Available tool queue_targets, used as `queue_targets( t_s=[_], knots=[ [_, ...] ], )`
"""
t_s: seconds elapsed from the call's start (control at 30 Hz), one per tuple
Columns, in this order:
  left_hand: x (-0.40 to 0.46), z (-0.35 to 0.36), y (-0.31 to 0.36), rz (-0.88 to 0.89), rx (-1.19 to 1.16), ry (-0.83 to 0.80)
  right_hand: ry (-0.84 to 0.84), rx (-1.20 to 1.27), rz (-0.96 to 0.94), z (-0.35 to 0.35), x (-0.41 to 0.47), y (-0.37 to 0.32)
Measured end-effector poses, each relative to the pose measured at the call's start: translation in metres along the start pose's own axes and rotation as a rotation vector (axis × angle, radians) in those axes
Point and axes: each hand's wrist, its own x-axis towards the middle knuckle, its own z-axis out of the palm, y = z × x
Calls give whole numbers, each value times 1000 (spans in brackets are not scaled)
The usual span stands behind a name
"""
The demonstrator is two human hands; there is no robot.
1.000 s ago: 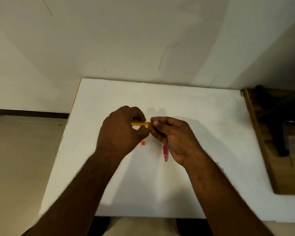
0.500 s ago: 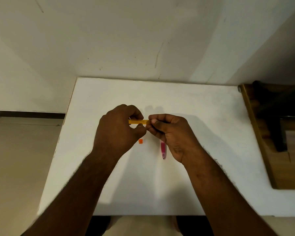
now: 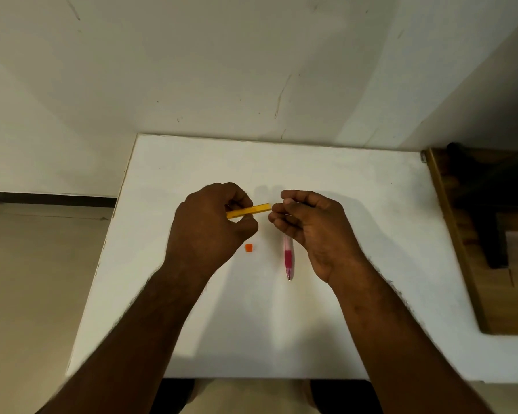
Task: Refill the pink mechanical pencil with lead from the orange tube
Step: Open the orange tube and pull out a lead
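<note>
My left hand (image 3: 210, 228) grips the orange lead tube (image 3: 248, 210) above the middle of the white table (image 3: 356, 189). The tube lies almost level, its open end pointing right. Just off that end, my right hand (image 3: 308, 231) has thumb and fingertips pinched together; I cannot make out a lead between them. The pink mechanical pencil (image 3: 288, 258) lies on the table under the right hand with its tip toward me and its upper part hidden by the palm. The small orange cap (image 3: 248, 248) rests on the table between my hands.
The table stands against a white wall (image 3: 251, 70). A wooden surface (image 3: 473, 264) with a dark object (image 3: 488, 204) adjoins the table's right edge. The beige floor (image 3: 36, 279) drops away past the left edge.
My right hand has pulled a short way to the right, off the tube's end, which it touched before. The tube's right end has tilted up slightly. Pencil and cap have stayed put.
</note>
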Motion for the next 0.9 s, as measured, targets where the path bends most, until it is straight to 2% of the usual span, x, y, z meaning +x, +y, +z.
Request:
queue_targets(
  t_s=[0.47,0.9],
  knots=[
    [-2,1,3,8,-3,-8,-3,-148,-61,-2,0,1],
    [-2,0,3,-15,-82,-20,58,-340,-293,0,2,9]
  ],
)
